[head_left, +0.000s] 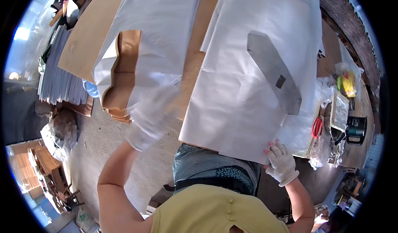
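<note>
A stack of large white paper sheets [236,108] lies in front of me, its near edge above my lap. On it rests a flat grey metal plate [271,69] with slanted ends and a small square hole. My right hand [281,162], in a white glove with bare fingertips, is closed at the stack's near right corner. My left hand [149,119], also gloved in white, is smeared by motion, so its fingers cannot be read. It is near a second white stack [159,38], whose near left end shows brown folded paper layers [126,67].
Both stacks lie on a brown board [89,36]. Red-handled scissors [317,127], clear plastic bags [325,87] and a dark mug [356,130] are at the right. A pile of thin grey sheets [62,69] stands at the left, above a plastic-wrapped bundle [60,135] near the concrete floor [93,150].
</note>
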### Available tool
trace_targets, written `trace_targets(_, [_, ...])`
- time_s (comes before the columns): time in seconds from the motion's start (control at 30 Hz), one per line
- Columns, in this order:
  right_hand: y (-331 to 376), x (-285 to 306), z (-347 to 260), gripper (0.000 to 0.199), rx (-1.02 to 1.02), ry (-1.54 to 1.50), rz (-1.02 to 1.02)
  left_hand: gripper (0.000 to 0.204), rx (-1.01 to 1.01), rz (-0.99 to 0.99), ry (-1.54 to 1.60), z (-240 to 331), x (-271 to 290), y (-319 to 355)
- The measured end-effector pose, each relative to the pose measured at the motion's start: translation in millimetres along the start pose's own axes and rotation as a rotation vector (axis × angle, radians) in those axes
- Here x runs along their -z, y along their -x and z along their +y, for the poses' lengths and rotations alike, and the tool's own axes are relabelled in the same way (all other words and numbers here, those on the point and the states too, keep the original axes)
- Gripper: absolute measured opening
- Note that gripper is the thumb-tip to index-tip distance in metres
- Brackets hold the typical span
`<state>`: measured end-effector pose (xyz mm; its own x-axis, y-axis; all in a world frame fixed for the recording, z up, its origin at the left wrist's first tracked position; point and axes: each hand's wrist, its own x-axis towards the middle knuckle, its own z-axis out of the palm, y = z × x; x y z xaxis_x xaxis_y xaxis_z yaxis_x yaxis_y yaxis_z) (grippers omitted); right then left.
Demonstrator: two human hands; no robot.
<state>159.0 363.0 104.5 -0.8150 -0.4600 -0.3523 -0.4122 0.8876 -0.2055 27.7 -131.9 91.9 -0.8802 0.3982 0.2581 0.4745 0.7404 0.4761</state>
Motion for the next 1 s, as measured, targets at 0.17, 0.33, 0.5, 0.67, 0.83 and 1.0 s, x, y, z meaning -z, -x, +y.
trace_targets(0.17, [-4.2,-17.7,11.0,0.068,-0.744,-0.967,0.321,0.048,0.907,0.142,1.094,38.3,-78.4,-8.5])
trace_targets(0.33, [-29.0,-24.5,4.5,0.032,-1.029,-0.876,0.348,0.032,0.985,-0.264,0.908,51.8,-101.4,-17.6])
trace_targets(0.5, [-52.3,-12.7,47.9,0.018,-0.702,-0.475,0.747,0.025,0.547,0.007,0.562,60.8,-124.7,-59.5])
trace_targets(0.67, [-112.0,46.1,156.1,0.018,-0.609,-0.038,0.992,0.036,0.497,0.107,0.271,83.3,-151.6,-169.8])
trace_targets(0.83, [-157.6,31.8,226.4,0.044,-0.823,-0.354,0.972,0.047,0.627,0.113,0.212,87.2,-166.3,-206.2])
trace_targets(1.0, [-144.3,17.8,151.1,0.055,-0.904,-0.45,0.681,0.051,0.578,0.141,0.271,29.8,-159.0,-176.4])
